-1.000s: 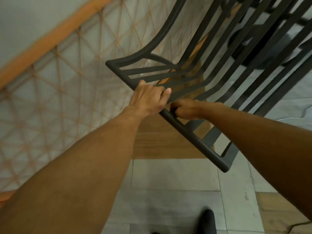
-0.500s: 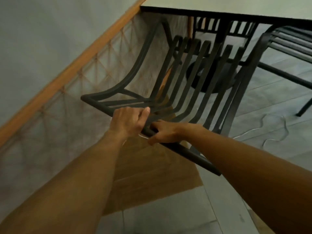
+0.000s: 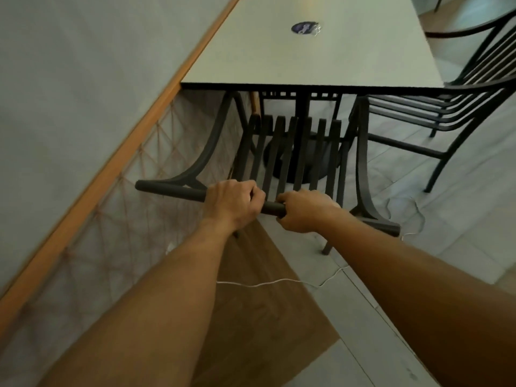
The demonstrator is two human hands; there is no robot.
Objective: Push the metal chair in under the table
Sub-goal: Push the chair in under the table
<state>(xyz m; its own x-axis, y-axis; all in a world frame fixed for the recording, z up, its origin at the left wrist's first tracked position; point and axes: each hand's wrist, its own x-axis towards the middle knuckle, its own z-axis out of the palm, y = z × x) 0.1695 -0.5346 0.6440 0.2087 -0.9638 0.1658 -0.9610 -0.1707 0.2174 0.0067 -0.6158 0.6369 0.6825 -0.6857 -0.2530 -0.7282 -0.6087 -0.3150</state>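
Dark metal slats all over this one: the chair (image 3: pixel 293 152) sits right at the near edge of the table (image 3: pixel 321 60), its seat end already tucked under the tabletop and its back toward the camera. It faces in toward the table's centre post, so front-to-back it runs straight away from the person, while the top rail runs crosswise, sloping a little down toward the right. Both hands are on that rail, side by side and nearly touching. The left hand (image 3: pixel 233 203) is wrapped fully round the bar, fingers curled over the top, and the right hand (image 3: pixel 304 210) is closed on it the same way just to its right. Counting stuff: two hands, one table, and two chairs in clear view, this one plus a second chair (image 3: pixel 452 107) of the same kind standing off at the table's right side. There's also some slatted framework showing under the far side of the table, can't tell what it is. One small dark round thing (image 3: pixel 304 27) lies on the tabletop. One thin white cable (image 3: pixel 279 282) trails across the floor below the arms.
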